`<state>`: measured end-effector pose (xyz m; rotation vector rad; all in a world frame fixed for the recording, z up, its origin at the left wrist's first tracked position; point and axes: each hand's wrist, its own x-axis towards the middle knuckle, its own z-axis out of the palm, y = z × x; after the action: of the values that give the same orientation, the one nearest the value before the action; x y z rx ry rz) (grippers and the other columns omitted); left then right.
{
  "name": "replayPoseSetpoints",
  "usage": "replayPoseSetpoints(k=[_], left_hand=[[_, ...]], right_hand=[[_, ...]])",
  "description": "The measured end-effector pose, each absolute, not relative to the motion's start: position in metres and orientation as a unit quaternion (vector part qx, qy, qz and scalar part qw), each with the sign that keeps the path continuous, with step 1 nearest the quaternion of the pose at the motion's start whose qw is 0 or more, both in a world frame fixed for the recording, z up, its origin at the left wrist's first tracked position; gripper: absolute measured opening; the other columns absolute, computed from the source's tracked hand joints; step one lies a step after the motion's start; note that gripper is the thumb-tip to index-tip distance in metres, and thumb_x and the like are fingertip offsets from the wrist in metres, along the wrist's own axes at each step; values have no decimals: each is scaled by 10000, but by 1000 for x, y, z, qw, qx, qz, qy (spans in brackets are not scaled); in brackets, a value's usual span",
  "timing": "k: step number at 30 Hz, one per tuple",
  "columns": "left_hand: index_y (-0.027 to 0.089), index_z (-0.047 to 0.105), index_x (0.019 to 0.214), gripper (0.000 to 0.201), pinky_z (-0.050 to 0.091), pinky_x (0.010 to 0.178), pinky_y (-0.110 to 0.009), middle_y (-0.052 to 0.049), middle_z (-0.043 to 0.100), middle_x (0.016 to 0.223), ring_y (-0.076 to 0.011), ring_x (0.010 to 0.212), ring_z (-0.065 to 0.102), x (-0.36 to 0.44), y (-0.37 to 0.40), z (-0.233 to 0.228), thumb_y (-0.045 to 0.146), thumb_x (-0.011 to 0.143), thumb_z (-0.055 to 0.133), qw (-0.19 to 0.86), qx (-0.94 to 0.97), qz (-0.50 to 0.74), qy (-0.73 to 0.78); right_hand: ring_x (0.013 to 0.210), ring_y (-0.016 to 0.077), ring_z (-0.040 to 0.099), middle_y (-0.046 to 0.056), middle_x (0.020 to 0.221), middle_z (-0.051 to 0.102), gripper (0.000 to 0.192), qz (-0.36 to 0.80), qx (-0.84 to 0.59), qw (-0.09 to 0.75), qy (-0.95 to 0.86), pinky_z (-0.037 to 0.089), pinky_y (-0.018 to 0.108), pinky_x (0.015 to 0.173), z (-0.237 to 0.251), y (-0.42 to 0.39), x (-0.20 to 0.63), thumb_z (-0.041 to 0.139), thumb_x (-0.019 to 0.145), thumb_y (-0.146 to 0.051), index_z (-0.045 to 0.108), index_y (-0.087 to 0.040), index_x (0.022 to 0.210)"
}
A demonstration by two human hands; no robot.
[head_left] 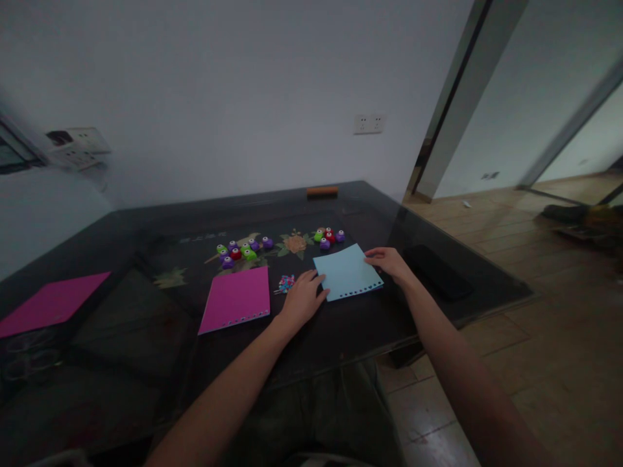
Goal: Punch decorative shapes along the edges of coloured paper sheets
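So the light-blue, squarish paper sheet with punched holes (pixel 348 272) is lying on the near right part of the glossy black table (pixel 360 327), right between both hands. The left hand (pixel 302 297) is resting loosely spread at its left edge, not clutching anything, and the right hand (pixel 387 261) is curling its fingers onto the right edge; can't tell if it's actually pinching. My guess is they're bracing opposite sides so it isn't sliding. The purple, green and red plastic-looking eyeball toys (pixel 235 254) are sitting farther back, probably leaving working room. As for looks, the sheet's showing a smooth, blank face, its hole row is facing near, and the near right corner's maybe revealing a second layer.
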<state>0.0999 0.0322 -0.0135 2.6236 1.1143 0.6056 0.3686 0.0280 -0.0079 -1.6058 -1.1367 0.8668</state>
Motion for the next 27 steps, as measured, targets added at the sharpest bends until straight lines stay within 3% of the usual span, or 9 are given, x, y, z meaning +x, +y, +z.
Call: replayPoseSetpoints(k=[8, 16, 27], left_hand=[[139, 564, 1194, 399, 349, 1016, -369, -144, 536, 1261, -254, 1194, 458, 99, 32, -13, 328, 848, 502, 91, 898, 192, 385], [145, 579, 1177, 386, 364, 1008, -349, -131, 545, 1252, -244, 1181, 472, 99, 33, -14, 332, 847, 508, 72, 901, 188, 384], [153, 581, 1173, 380, 367, 1008, -358, -125, 549, 1250, -245, 1182, 473, 99, 33, -15, 335, 849, 503, 72, 901, 193, 383]], right_hand=[[415, 90, 478, -21, 484, 563, 202, 307, -686, 455, -477, 342, 205, 402, -7, 29, 366, 682, 648, -175, 652, -107, 835], [530, 110, 577, 48, 665, 655, 182, 206, -742, 417, -482, 442, 203, 488, -11, 31, 373, 637, 703, -192, 668, -117, 866], [640, 140, 634, 88, 769, 690, 182, 232, -727, 426, -485, 496, 221, 541, -13, 34, 369, 622, 707, -152, 674, -114, 877]])
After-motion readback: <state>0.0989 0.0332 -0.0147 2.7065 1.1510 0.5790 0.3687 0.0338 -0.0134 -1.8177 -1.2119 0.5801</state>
